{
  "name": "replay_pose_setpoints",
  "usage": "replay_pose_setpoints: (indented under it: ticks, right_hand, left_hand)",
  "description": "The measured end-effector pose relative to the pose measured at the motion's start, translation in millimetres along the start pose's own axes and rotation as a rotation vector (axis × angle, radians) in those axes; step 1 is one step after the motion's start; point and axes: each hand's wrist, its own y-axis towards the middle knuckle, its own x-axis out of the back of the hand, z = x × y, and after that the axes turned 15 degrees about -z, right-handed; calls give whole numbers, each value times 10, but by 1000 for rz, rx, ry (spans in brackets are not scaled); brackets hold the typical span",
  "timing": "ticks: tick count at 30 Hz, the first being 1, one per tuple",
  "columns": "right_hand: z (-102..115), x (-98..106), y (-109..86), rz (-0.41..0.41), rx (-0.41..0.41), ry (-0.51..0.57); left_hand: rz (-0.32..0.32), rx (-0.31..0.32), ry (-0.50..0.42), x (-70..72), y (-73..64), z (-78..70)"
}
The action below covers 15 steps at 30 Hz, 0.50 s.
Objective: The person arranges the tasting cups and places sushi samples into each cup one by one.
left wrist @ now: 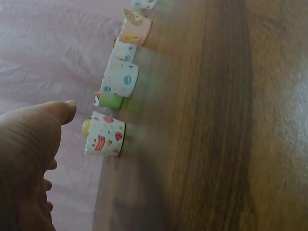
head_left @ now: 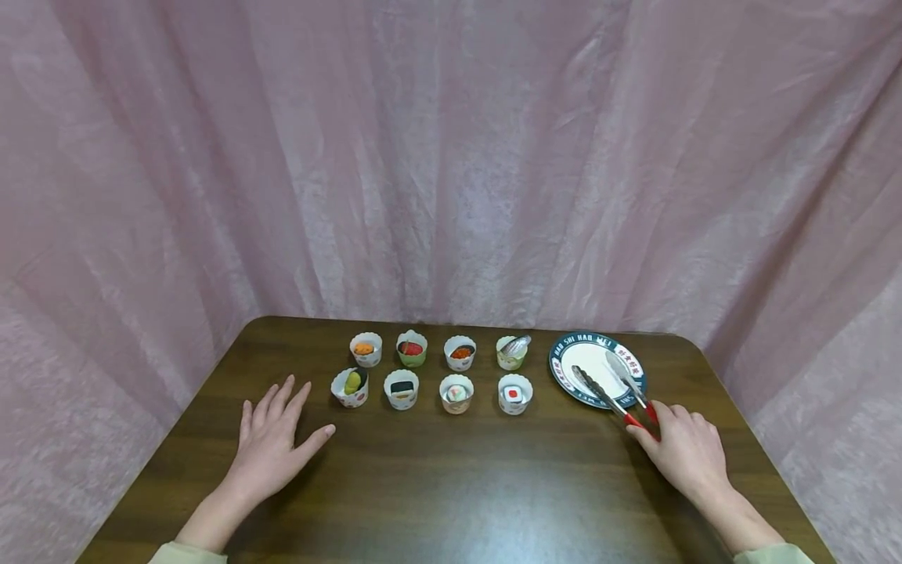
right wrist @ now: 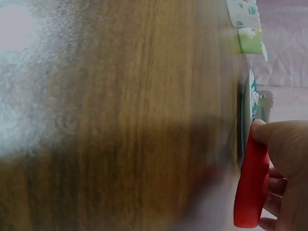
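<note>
My right hand (head_left: 683, 450) grips a pair of tongs by their red handles (right wrist: 252, 185). The metal arms of the tongs (head_left: 597, 387) stand apart over a round white plate with a blue-green lettered rim (head_left: 557, 366). At the left, my left hand (head_left: 268, 442) holds nothing, its fingers spread over the table and its thumb pointing toward the cups. Nearest to it is a paper cup (head_left: 350, 399) with a yellow-green piece (head_left: 352, 382) inside; that cup's printed side (left wrist: 107, 136) shows in the left wrist view.
Several paper cups stand in two rows, holding small sushi-like pieces, among them an orange-topped one (head_left: 363, 348), a red one (head_left: 410, 348) and a silvery one (head_left: 517, 345). They sit on a dark wooden table (head_left: 437, 478). A pink curtain (head_left: 451, 172) hangs behind the far edge.
</note>
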Motion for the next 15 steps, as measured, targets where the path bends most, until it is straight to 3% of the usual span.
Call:
replay_pose_setpoints:
  ticks: [9, 15]
  right_hand:
    - [10, -51, -9, 18, -17, 35]
    - [-30, -13, -4, 27, -40, 24]
  left_hand:
    - [17, 23, -4, 30, -26, 62]
    - [10, 7, 11, 7, 80, 74]
